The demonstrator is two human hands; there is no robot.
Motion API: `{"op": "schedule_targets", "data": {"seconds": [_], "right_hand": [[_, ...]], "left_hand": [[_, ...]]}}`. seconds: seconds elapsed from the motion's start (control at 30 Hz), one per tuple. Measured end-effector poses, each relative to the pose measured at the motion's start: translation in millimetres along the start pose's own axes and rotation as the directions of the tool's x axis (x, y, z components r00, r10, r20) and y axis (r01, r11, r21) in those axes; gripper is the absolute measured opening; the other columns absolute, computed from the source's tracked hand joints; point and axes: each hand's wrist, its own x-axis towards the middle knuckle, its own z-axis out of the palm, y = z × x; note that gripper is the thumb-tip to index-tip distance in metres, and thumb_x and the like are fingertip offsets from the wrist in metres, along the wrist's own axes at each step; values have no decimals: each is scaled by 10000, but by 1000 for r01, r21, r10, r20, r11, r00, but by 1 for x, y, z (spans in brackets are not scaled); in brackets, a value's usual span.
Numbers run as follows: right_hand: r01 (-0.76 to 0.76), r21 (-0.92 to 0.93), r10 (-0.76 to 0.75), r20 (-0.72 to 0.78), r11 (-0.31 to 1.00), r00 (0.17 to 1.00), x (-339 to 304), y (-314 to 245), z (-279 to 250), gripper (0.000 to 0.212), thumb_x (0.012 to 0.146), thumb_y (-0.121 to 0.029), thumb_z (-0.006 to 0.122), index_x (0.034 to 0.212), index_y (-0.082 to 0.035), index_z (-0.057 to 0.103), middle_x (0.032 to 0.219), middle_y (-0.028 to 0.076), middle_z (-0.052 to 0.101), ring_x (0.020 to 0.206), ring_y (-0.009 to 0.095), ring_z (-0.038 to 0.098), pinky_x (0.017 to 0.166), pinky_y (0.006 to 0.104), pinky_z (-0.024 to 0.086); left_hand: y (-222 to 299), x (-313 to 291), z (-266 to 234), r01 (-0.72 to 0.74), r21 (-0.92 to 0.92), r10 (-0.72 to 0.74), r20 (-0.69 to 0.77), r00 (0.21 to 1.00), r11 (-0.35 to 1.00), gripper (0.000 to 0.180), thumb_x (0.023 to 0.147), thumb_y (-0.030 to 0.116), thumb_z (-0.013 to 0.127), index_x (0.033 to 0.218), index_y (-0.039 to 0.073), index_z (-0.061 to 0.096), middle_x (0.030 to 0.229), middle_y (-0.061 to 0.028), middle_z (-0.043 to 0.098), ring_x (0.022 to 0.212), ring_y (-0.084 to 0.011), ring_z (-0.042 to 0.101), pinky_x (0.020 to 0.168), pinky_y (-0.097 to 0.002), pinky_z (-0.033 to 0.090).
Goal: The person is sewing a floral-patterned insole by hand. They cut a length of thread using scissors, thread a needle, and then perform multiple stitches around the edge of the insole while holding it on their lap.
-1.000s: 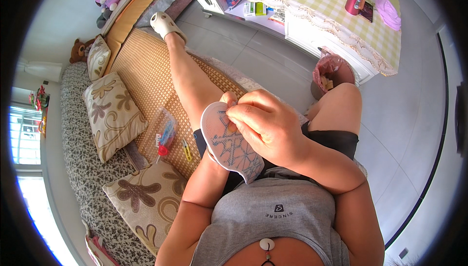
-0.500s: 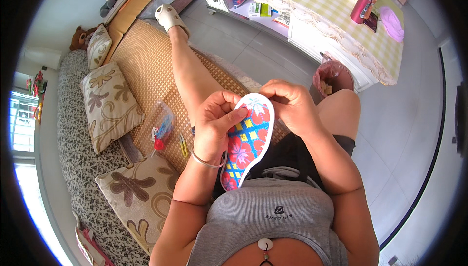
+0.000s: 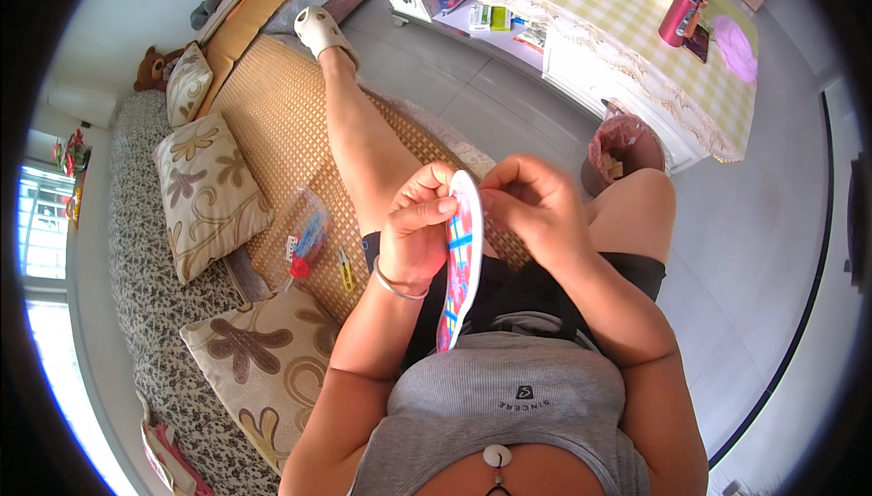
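Observation:
An embroidered insole (image 3: 462,251) with a white rim and a red, blue and yellow pattern stands almost edge-on above my lap. My left hand (image 3: 421,228) grips its upper part, the thumb on the patterned face and the fingers behind. Just right of the rim, my right hand (image 3: 534,201) is closed in a pinch. What its fingertips hold, if anything, is too small to make out. On the woven mat beside my leg lie a yellow cutter (image 3: 345,271) and a clear plastic bag (image 3: 311,228) with blue and red contents.
Patterned cushions (image 3: 213,196) lie along the left side of the woven seat mat (image 3: 272,87). A lined waste bin (image 3: 627,153) stands beyond my right knee. On the cloth-covered cabinet (image 3: 563,5) are a red flask (image 3: 683,13) and a purple cloth (image 3: 734,49).
The insole has turned from showing its patterned face to nearly edge-on. My left hand has shifted slightly right with it. The right fingers have come away from the insole's top edge.

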Motion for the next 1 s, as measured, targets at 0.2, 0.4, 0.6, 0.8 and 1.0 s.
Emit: {"op": "schedule_targets", "data": {"seconds": [0.2, 0.4, 0.6, 0.8, 1.0], "right_hand": [[271, -234, -290, -50, 934, 956, -4, -1, 27, 140, 753, 68, 646, 742, 11, 519, 741, 44, 569, 606, 54, 547, 529, 208, 459], [302, -169, -313, -41, 938, 949, -6, 0, 28, 167, 742, 91, 633, 740, 10, 487, 758, 51, 571, 613, 57, 547, 528, 202, 459], [331, -174, -335, 6, 928, 942, -5, -4, 28, 164, 748, 93, 627, 744, 10, 486, 775, 56, 582, 611, 60, 544, 529, 199, 462], [319, -160, -324, -5, 934, 946, -6, -3, 28, 161, 746, 82, 642, 744, 12, 497, 772, 57, 595, 595, 62, 519, 516, 203, 450], [316, -185, -325, -17, 930, 946, -6, -2, 28, 155, 742, 67, 653, 738, 10, 508, 762, 58, 597, 591, 72, 523, 506, 205, 438]], "left_hand": [[-30, 3, -3, 33, -209, -77, -205, 976, 977, 199, 777, 223, 644, 870, 92, 527, 754, -90, 560, 750, -246, 571, 689, -355, 467], [-43, 3, -24, -79, -171, 96, 94, 991, 982, 176, 880, 269, 596, 943, 115, 539, 834, -2, 538, 804, -110, 524, 719, -252, 441], [-34, 4, -14, 4, -202, 16, 100, 995, 979, 162, 865, 238, 605, 935, 106, 541, 804, -3, 533, 770, -110, 519, 689, -250, 432], [-29, 4, -8, 53, -210, -35, 91, 995, 976, 151, 851, 207, 613, 927, 97, 542, 774, -3, 527, 737, -110, 514, 659, -248, 423], [-26, 3, -6, 83, -212, -66, 84, 994, 974, 143, 836, 175, 622, 919, 88, 544, 745, -3, 522, 703, -110, 509, 628, -246, 413]]}}
